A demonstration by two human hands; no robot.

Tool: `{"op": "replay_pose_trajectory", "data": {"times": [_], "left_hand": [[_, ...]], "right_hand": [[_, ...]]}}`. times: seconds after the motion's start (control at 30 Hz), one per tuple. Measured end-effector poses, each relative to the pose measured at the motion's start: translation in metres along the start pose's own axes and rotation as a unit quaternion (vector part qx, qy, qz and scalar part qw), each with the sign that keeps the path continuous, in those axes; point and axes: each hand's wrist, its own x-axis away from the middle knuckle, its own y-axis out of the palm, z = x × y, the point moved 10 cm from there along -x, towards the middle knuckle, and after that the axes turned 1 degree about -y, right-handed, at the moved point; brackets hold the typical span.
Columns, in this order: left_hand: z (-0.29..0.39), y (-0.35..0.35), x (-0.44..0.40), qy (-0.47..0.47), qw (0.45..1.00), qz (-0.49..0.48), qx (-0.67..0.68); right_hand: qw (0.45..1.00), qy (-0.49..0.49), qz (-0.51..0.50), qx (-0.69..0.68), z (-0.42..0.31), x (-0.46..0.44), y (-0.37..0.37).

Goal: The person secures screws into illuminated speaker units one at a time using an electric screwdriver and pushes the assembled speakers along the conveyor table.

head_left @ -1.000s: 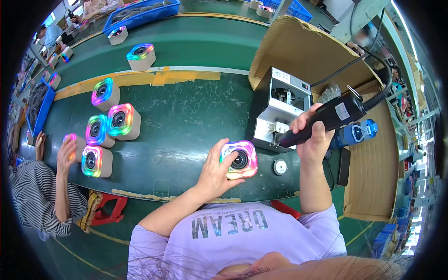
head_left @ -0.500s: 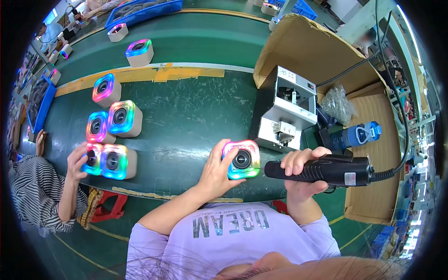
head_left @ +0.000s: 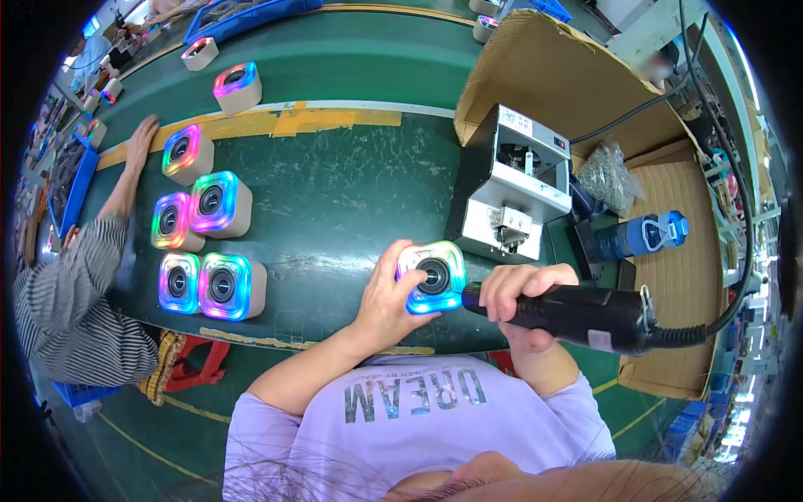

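Note:
My left hand [head_left: 389, 293] grips a glowing square speaker [head_left: 435, 278] by its left side, thumb over its round black centre. In my right hand [head_left: 523, 301] is a black electric screwdriver [head_left: 585, 318], lying nearly level with its tip at the speaker's right edge. The tip's exact contact is hidden. Behind my right hand stands a black and silver machine [head_left: 510, 197]. Several lit speakers are grouped at the left, among them one front speaker [head_left: 232, 287] and one farther back [head_left: 187, 154].
An open cardboard box [head_left: 673, 284] surrounds the machine's right side, with a blue bottle [head_left: 642, 236] and a clear bag [head_left: 608, 180] inside. A co-worker's striped sleeve [head_left: 67, 276] is at the left. Speakers also stand on the green belt [head_left: 351, 63] behind the taped strip.
The screwdriver has moved from the machine to the held speaker and turned level. Another speaker has been set down at the front left; the co-worker's hand has left it and reached toward the belt.

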Motion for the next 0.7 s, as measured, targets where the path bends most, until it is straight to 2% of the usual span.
{"op": "replay_pose_trajectory", "data": {"times": [0.1,0.17,0.23,0.27,0.3,0.37,0.43,0.5,0.57,0.63,0.7], "left_hand": [[0.005,-0.001,-0.001,0.027,0.999,-0.001,-0.032],[0.001,0.0,0.0,-0.006,1.0,-0.014,-0.006],[0.003,0.0,0.002,0.004,1.0,-0.012,-0.014],[0.004,-0.002,0.002,0.012,1.0,-0.011,-0.022],[0.004,-0.006,0.002,0.011,0.999,-0.005,-0.029],[0.001,-0.006,0.001,-0.001,0.996,-0.05,-0.07],[-0.001,-0.032,-0.015,0.012,0.973,0.012,-0.23],[-0.014,-0.073,-0.034,-0.023,0.9,0.121,-0.419],[-0.005,-0.11,-0.036,-0.062,0.909,0.144,-0.387],[0.005,-0.134,-0.019,-0.085,0.9,0.162,-0.395],[0.01,-0.158,0.011,-0.106,0.882,0.205,-0.412]], "right_hand": [[0.999,0.032,-0.012,0.005,0.005,-0.001,0.004],[0.999,0.029,-0.019,0.002,0.007,-0.003,0.004],[0.999,0.041,0.002,-0.015,0.011,-0.005,-0.004],[0.997,0.06,0.054,-0.021,0.015,-0.002,-0.016],[0.998,0.047,0.028,-0.013,0.016,-0.006,-0.01],[0.989,0.059,0.129,-0.045,0.01,0.001,-0.04],[0.989,0.038,0.141,0.0,-0.002,0.0,-0.049],[0.988,0.029,0.148,0.016,0.0,0.006,-0.046],[0.986,0.074,0.129,0.075,0.019,0.017,-0.042],[0.979,0.141,0.135,0.055,0.045,0.036,-0.042],[0.98,0.151,0.122,0.038,0.057,0.044,-0.037]]}}
